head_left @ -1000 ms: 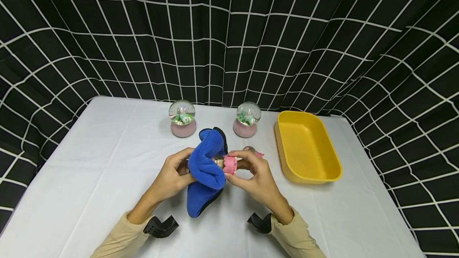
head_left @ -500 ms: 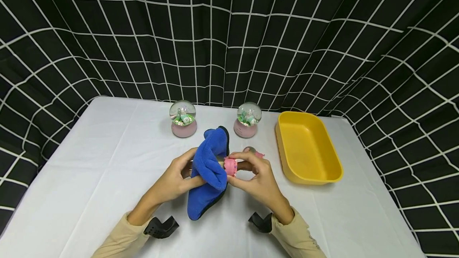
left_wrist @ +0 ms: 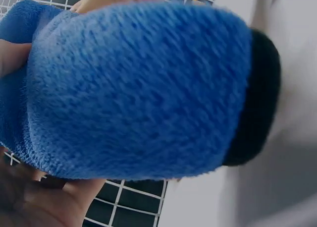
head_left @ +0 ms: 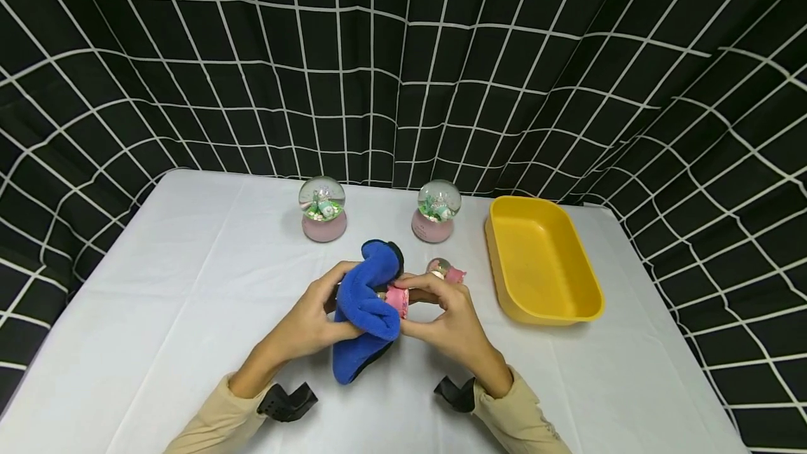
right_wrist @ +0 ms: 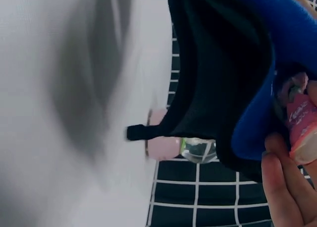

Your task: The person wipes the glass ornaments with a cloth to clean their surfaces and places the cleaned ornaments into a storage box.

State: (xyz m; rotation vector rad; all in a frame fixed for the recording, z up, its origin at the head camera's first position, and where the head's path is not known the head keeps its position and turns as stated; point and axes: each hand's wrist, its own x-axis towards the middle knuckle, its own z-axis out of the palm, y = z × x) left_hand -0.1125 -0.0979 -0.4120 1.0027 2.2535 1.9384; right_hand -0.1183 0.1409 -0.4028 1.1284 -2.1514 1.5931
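My left hand grips a blue plush cloth with dark edging, folded around the globe end of a small snow globe. The pink base of that small snow globe pokes out of the cloth's right side, and my right hand pinches it between thumb and fingers. In the right wrist view, the base shows lettering and a pale underside, while the cloth partly covers the globe. The left wrist view is mostly filled by the cloth.
Two larger snow globes on pink bases, a left one and a right one, stand upright at the back. Another small pink snow globe lies on its side behind my right hand. A yellow tub stands at the right of the white table.
The cloth's upper flap has dropped lower and the fold has shifted over the small snow globe. My right hand and the pink base have moved slightly left and down.
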